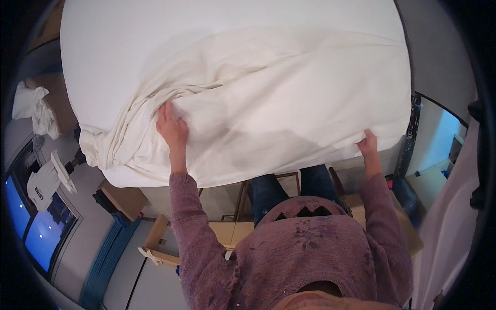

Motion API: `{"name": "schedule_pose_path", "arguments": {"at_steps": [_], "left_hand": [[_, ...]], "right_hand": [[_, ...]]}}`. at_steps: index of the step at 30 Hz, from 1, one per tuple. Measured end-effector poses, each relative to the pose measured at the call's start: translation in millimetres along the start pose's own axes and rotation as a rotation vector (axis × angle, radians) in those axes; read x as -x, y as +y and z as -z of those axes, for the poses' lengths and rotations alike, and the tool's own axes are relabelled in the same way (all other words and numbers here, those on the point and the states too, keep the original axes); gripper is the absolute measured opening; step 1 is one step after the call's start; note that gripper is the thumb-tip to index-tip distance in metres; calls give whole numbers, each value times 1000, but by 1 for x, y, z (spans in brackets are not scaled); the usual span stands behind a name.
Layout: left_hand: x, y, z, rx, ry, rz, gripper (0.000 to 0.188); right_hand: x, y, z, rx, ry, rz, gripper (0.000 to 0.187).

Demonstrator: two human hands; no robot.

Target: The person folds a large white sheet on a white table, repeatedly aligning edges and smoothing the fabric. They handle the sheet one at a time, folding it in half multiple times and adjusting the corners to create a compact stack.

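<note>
A large white cloth (289,108) lies over a white padded tabletop (108,36). On the left the cloth is bunched into folds, while toward the right it spreads fairly smooth. My left hand (174,132) rests on the cloth beside these folds, fingers stretched out and thumb apart. At the right, near the table's front edge, my right hand (368,145) pinches the border of the cloth between thumb and fingers. Its fingertips are partly hidden by the fabric.
A white cap (45,186) and crumpled white fabric (39,108) are at the left, near a window (41,227). Below stand a wooden frame piece (155,240) and blue slats (106,263). A pale curtain (449,206) hangs at the right.
</note>
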State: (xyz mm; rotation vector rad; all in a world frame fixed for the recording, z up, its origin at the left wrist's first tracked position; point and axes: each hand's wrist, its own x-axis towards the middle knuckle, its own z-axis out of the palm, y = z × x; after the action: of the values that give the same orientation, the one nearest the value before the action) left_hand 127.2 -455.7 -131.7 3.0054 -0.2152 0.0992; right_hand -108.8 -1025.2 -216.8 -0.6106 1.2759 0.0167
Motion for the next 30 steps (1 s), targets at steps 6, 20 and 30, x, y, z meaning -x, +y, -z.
{"name": "schedule_pose_path", "arguments": {"at_steps": [6, 20, 30], "left_hand": [[-2, 13, 24, 12, -342, -70, 40], [58, 28, 114, 622, -482, -268, 27], [74, 21, 103, 559, -657, -178, 21]], "right_hand": [[55, -10, 10, 324, 169, 95, 29], [131, 33, -325, 1945, -1024, 1237, 56], [164, 36, -264, 1824, -1095, 867, 19]]}}
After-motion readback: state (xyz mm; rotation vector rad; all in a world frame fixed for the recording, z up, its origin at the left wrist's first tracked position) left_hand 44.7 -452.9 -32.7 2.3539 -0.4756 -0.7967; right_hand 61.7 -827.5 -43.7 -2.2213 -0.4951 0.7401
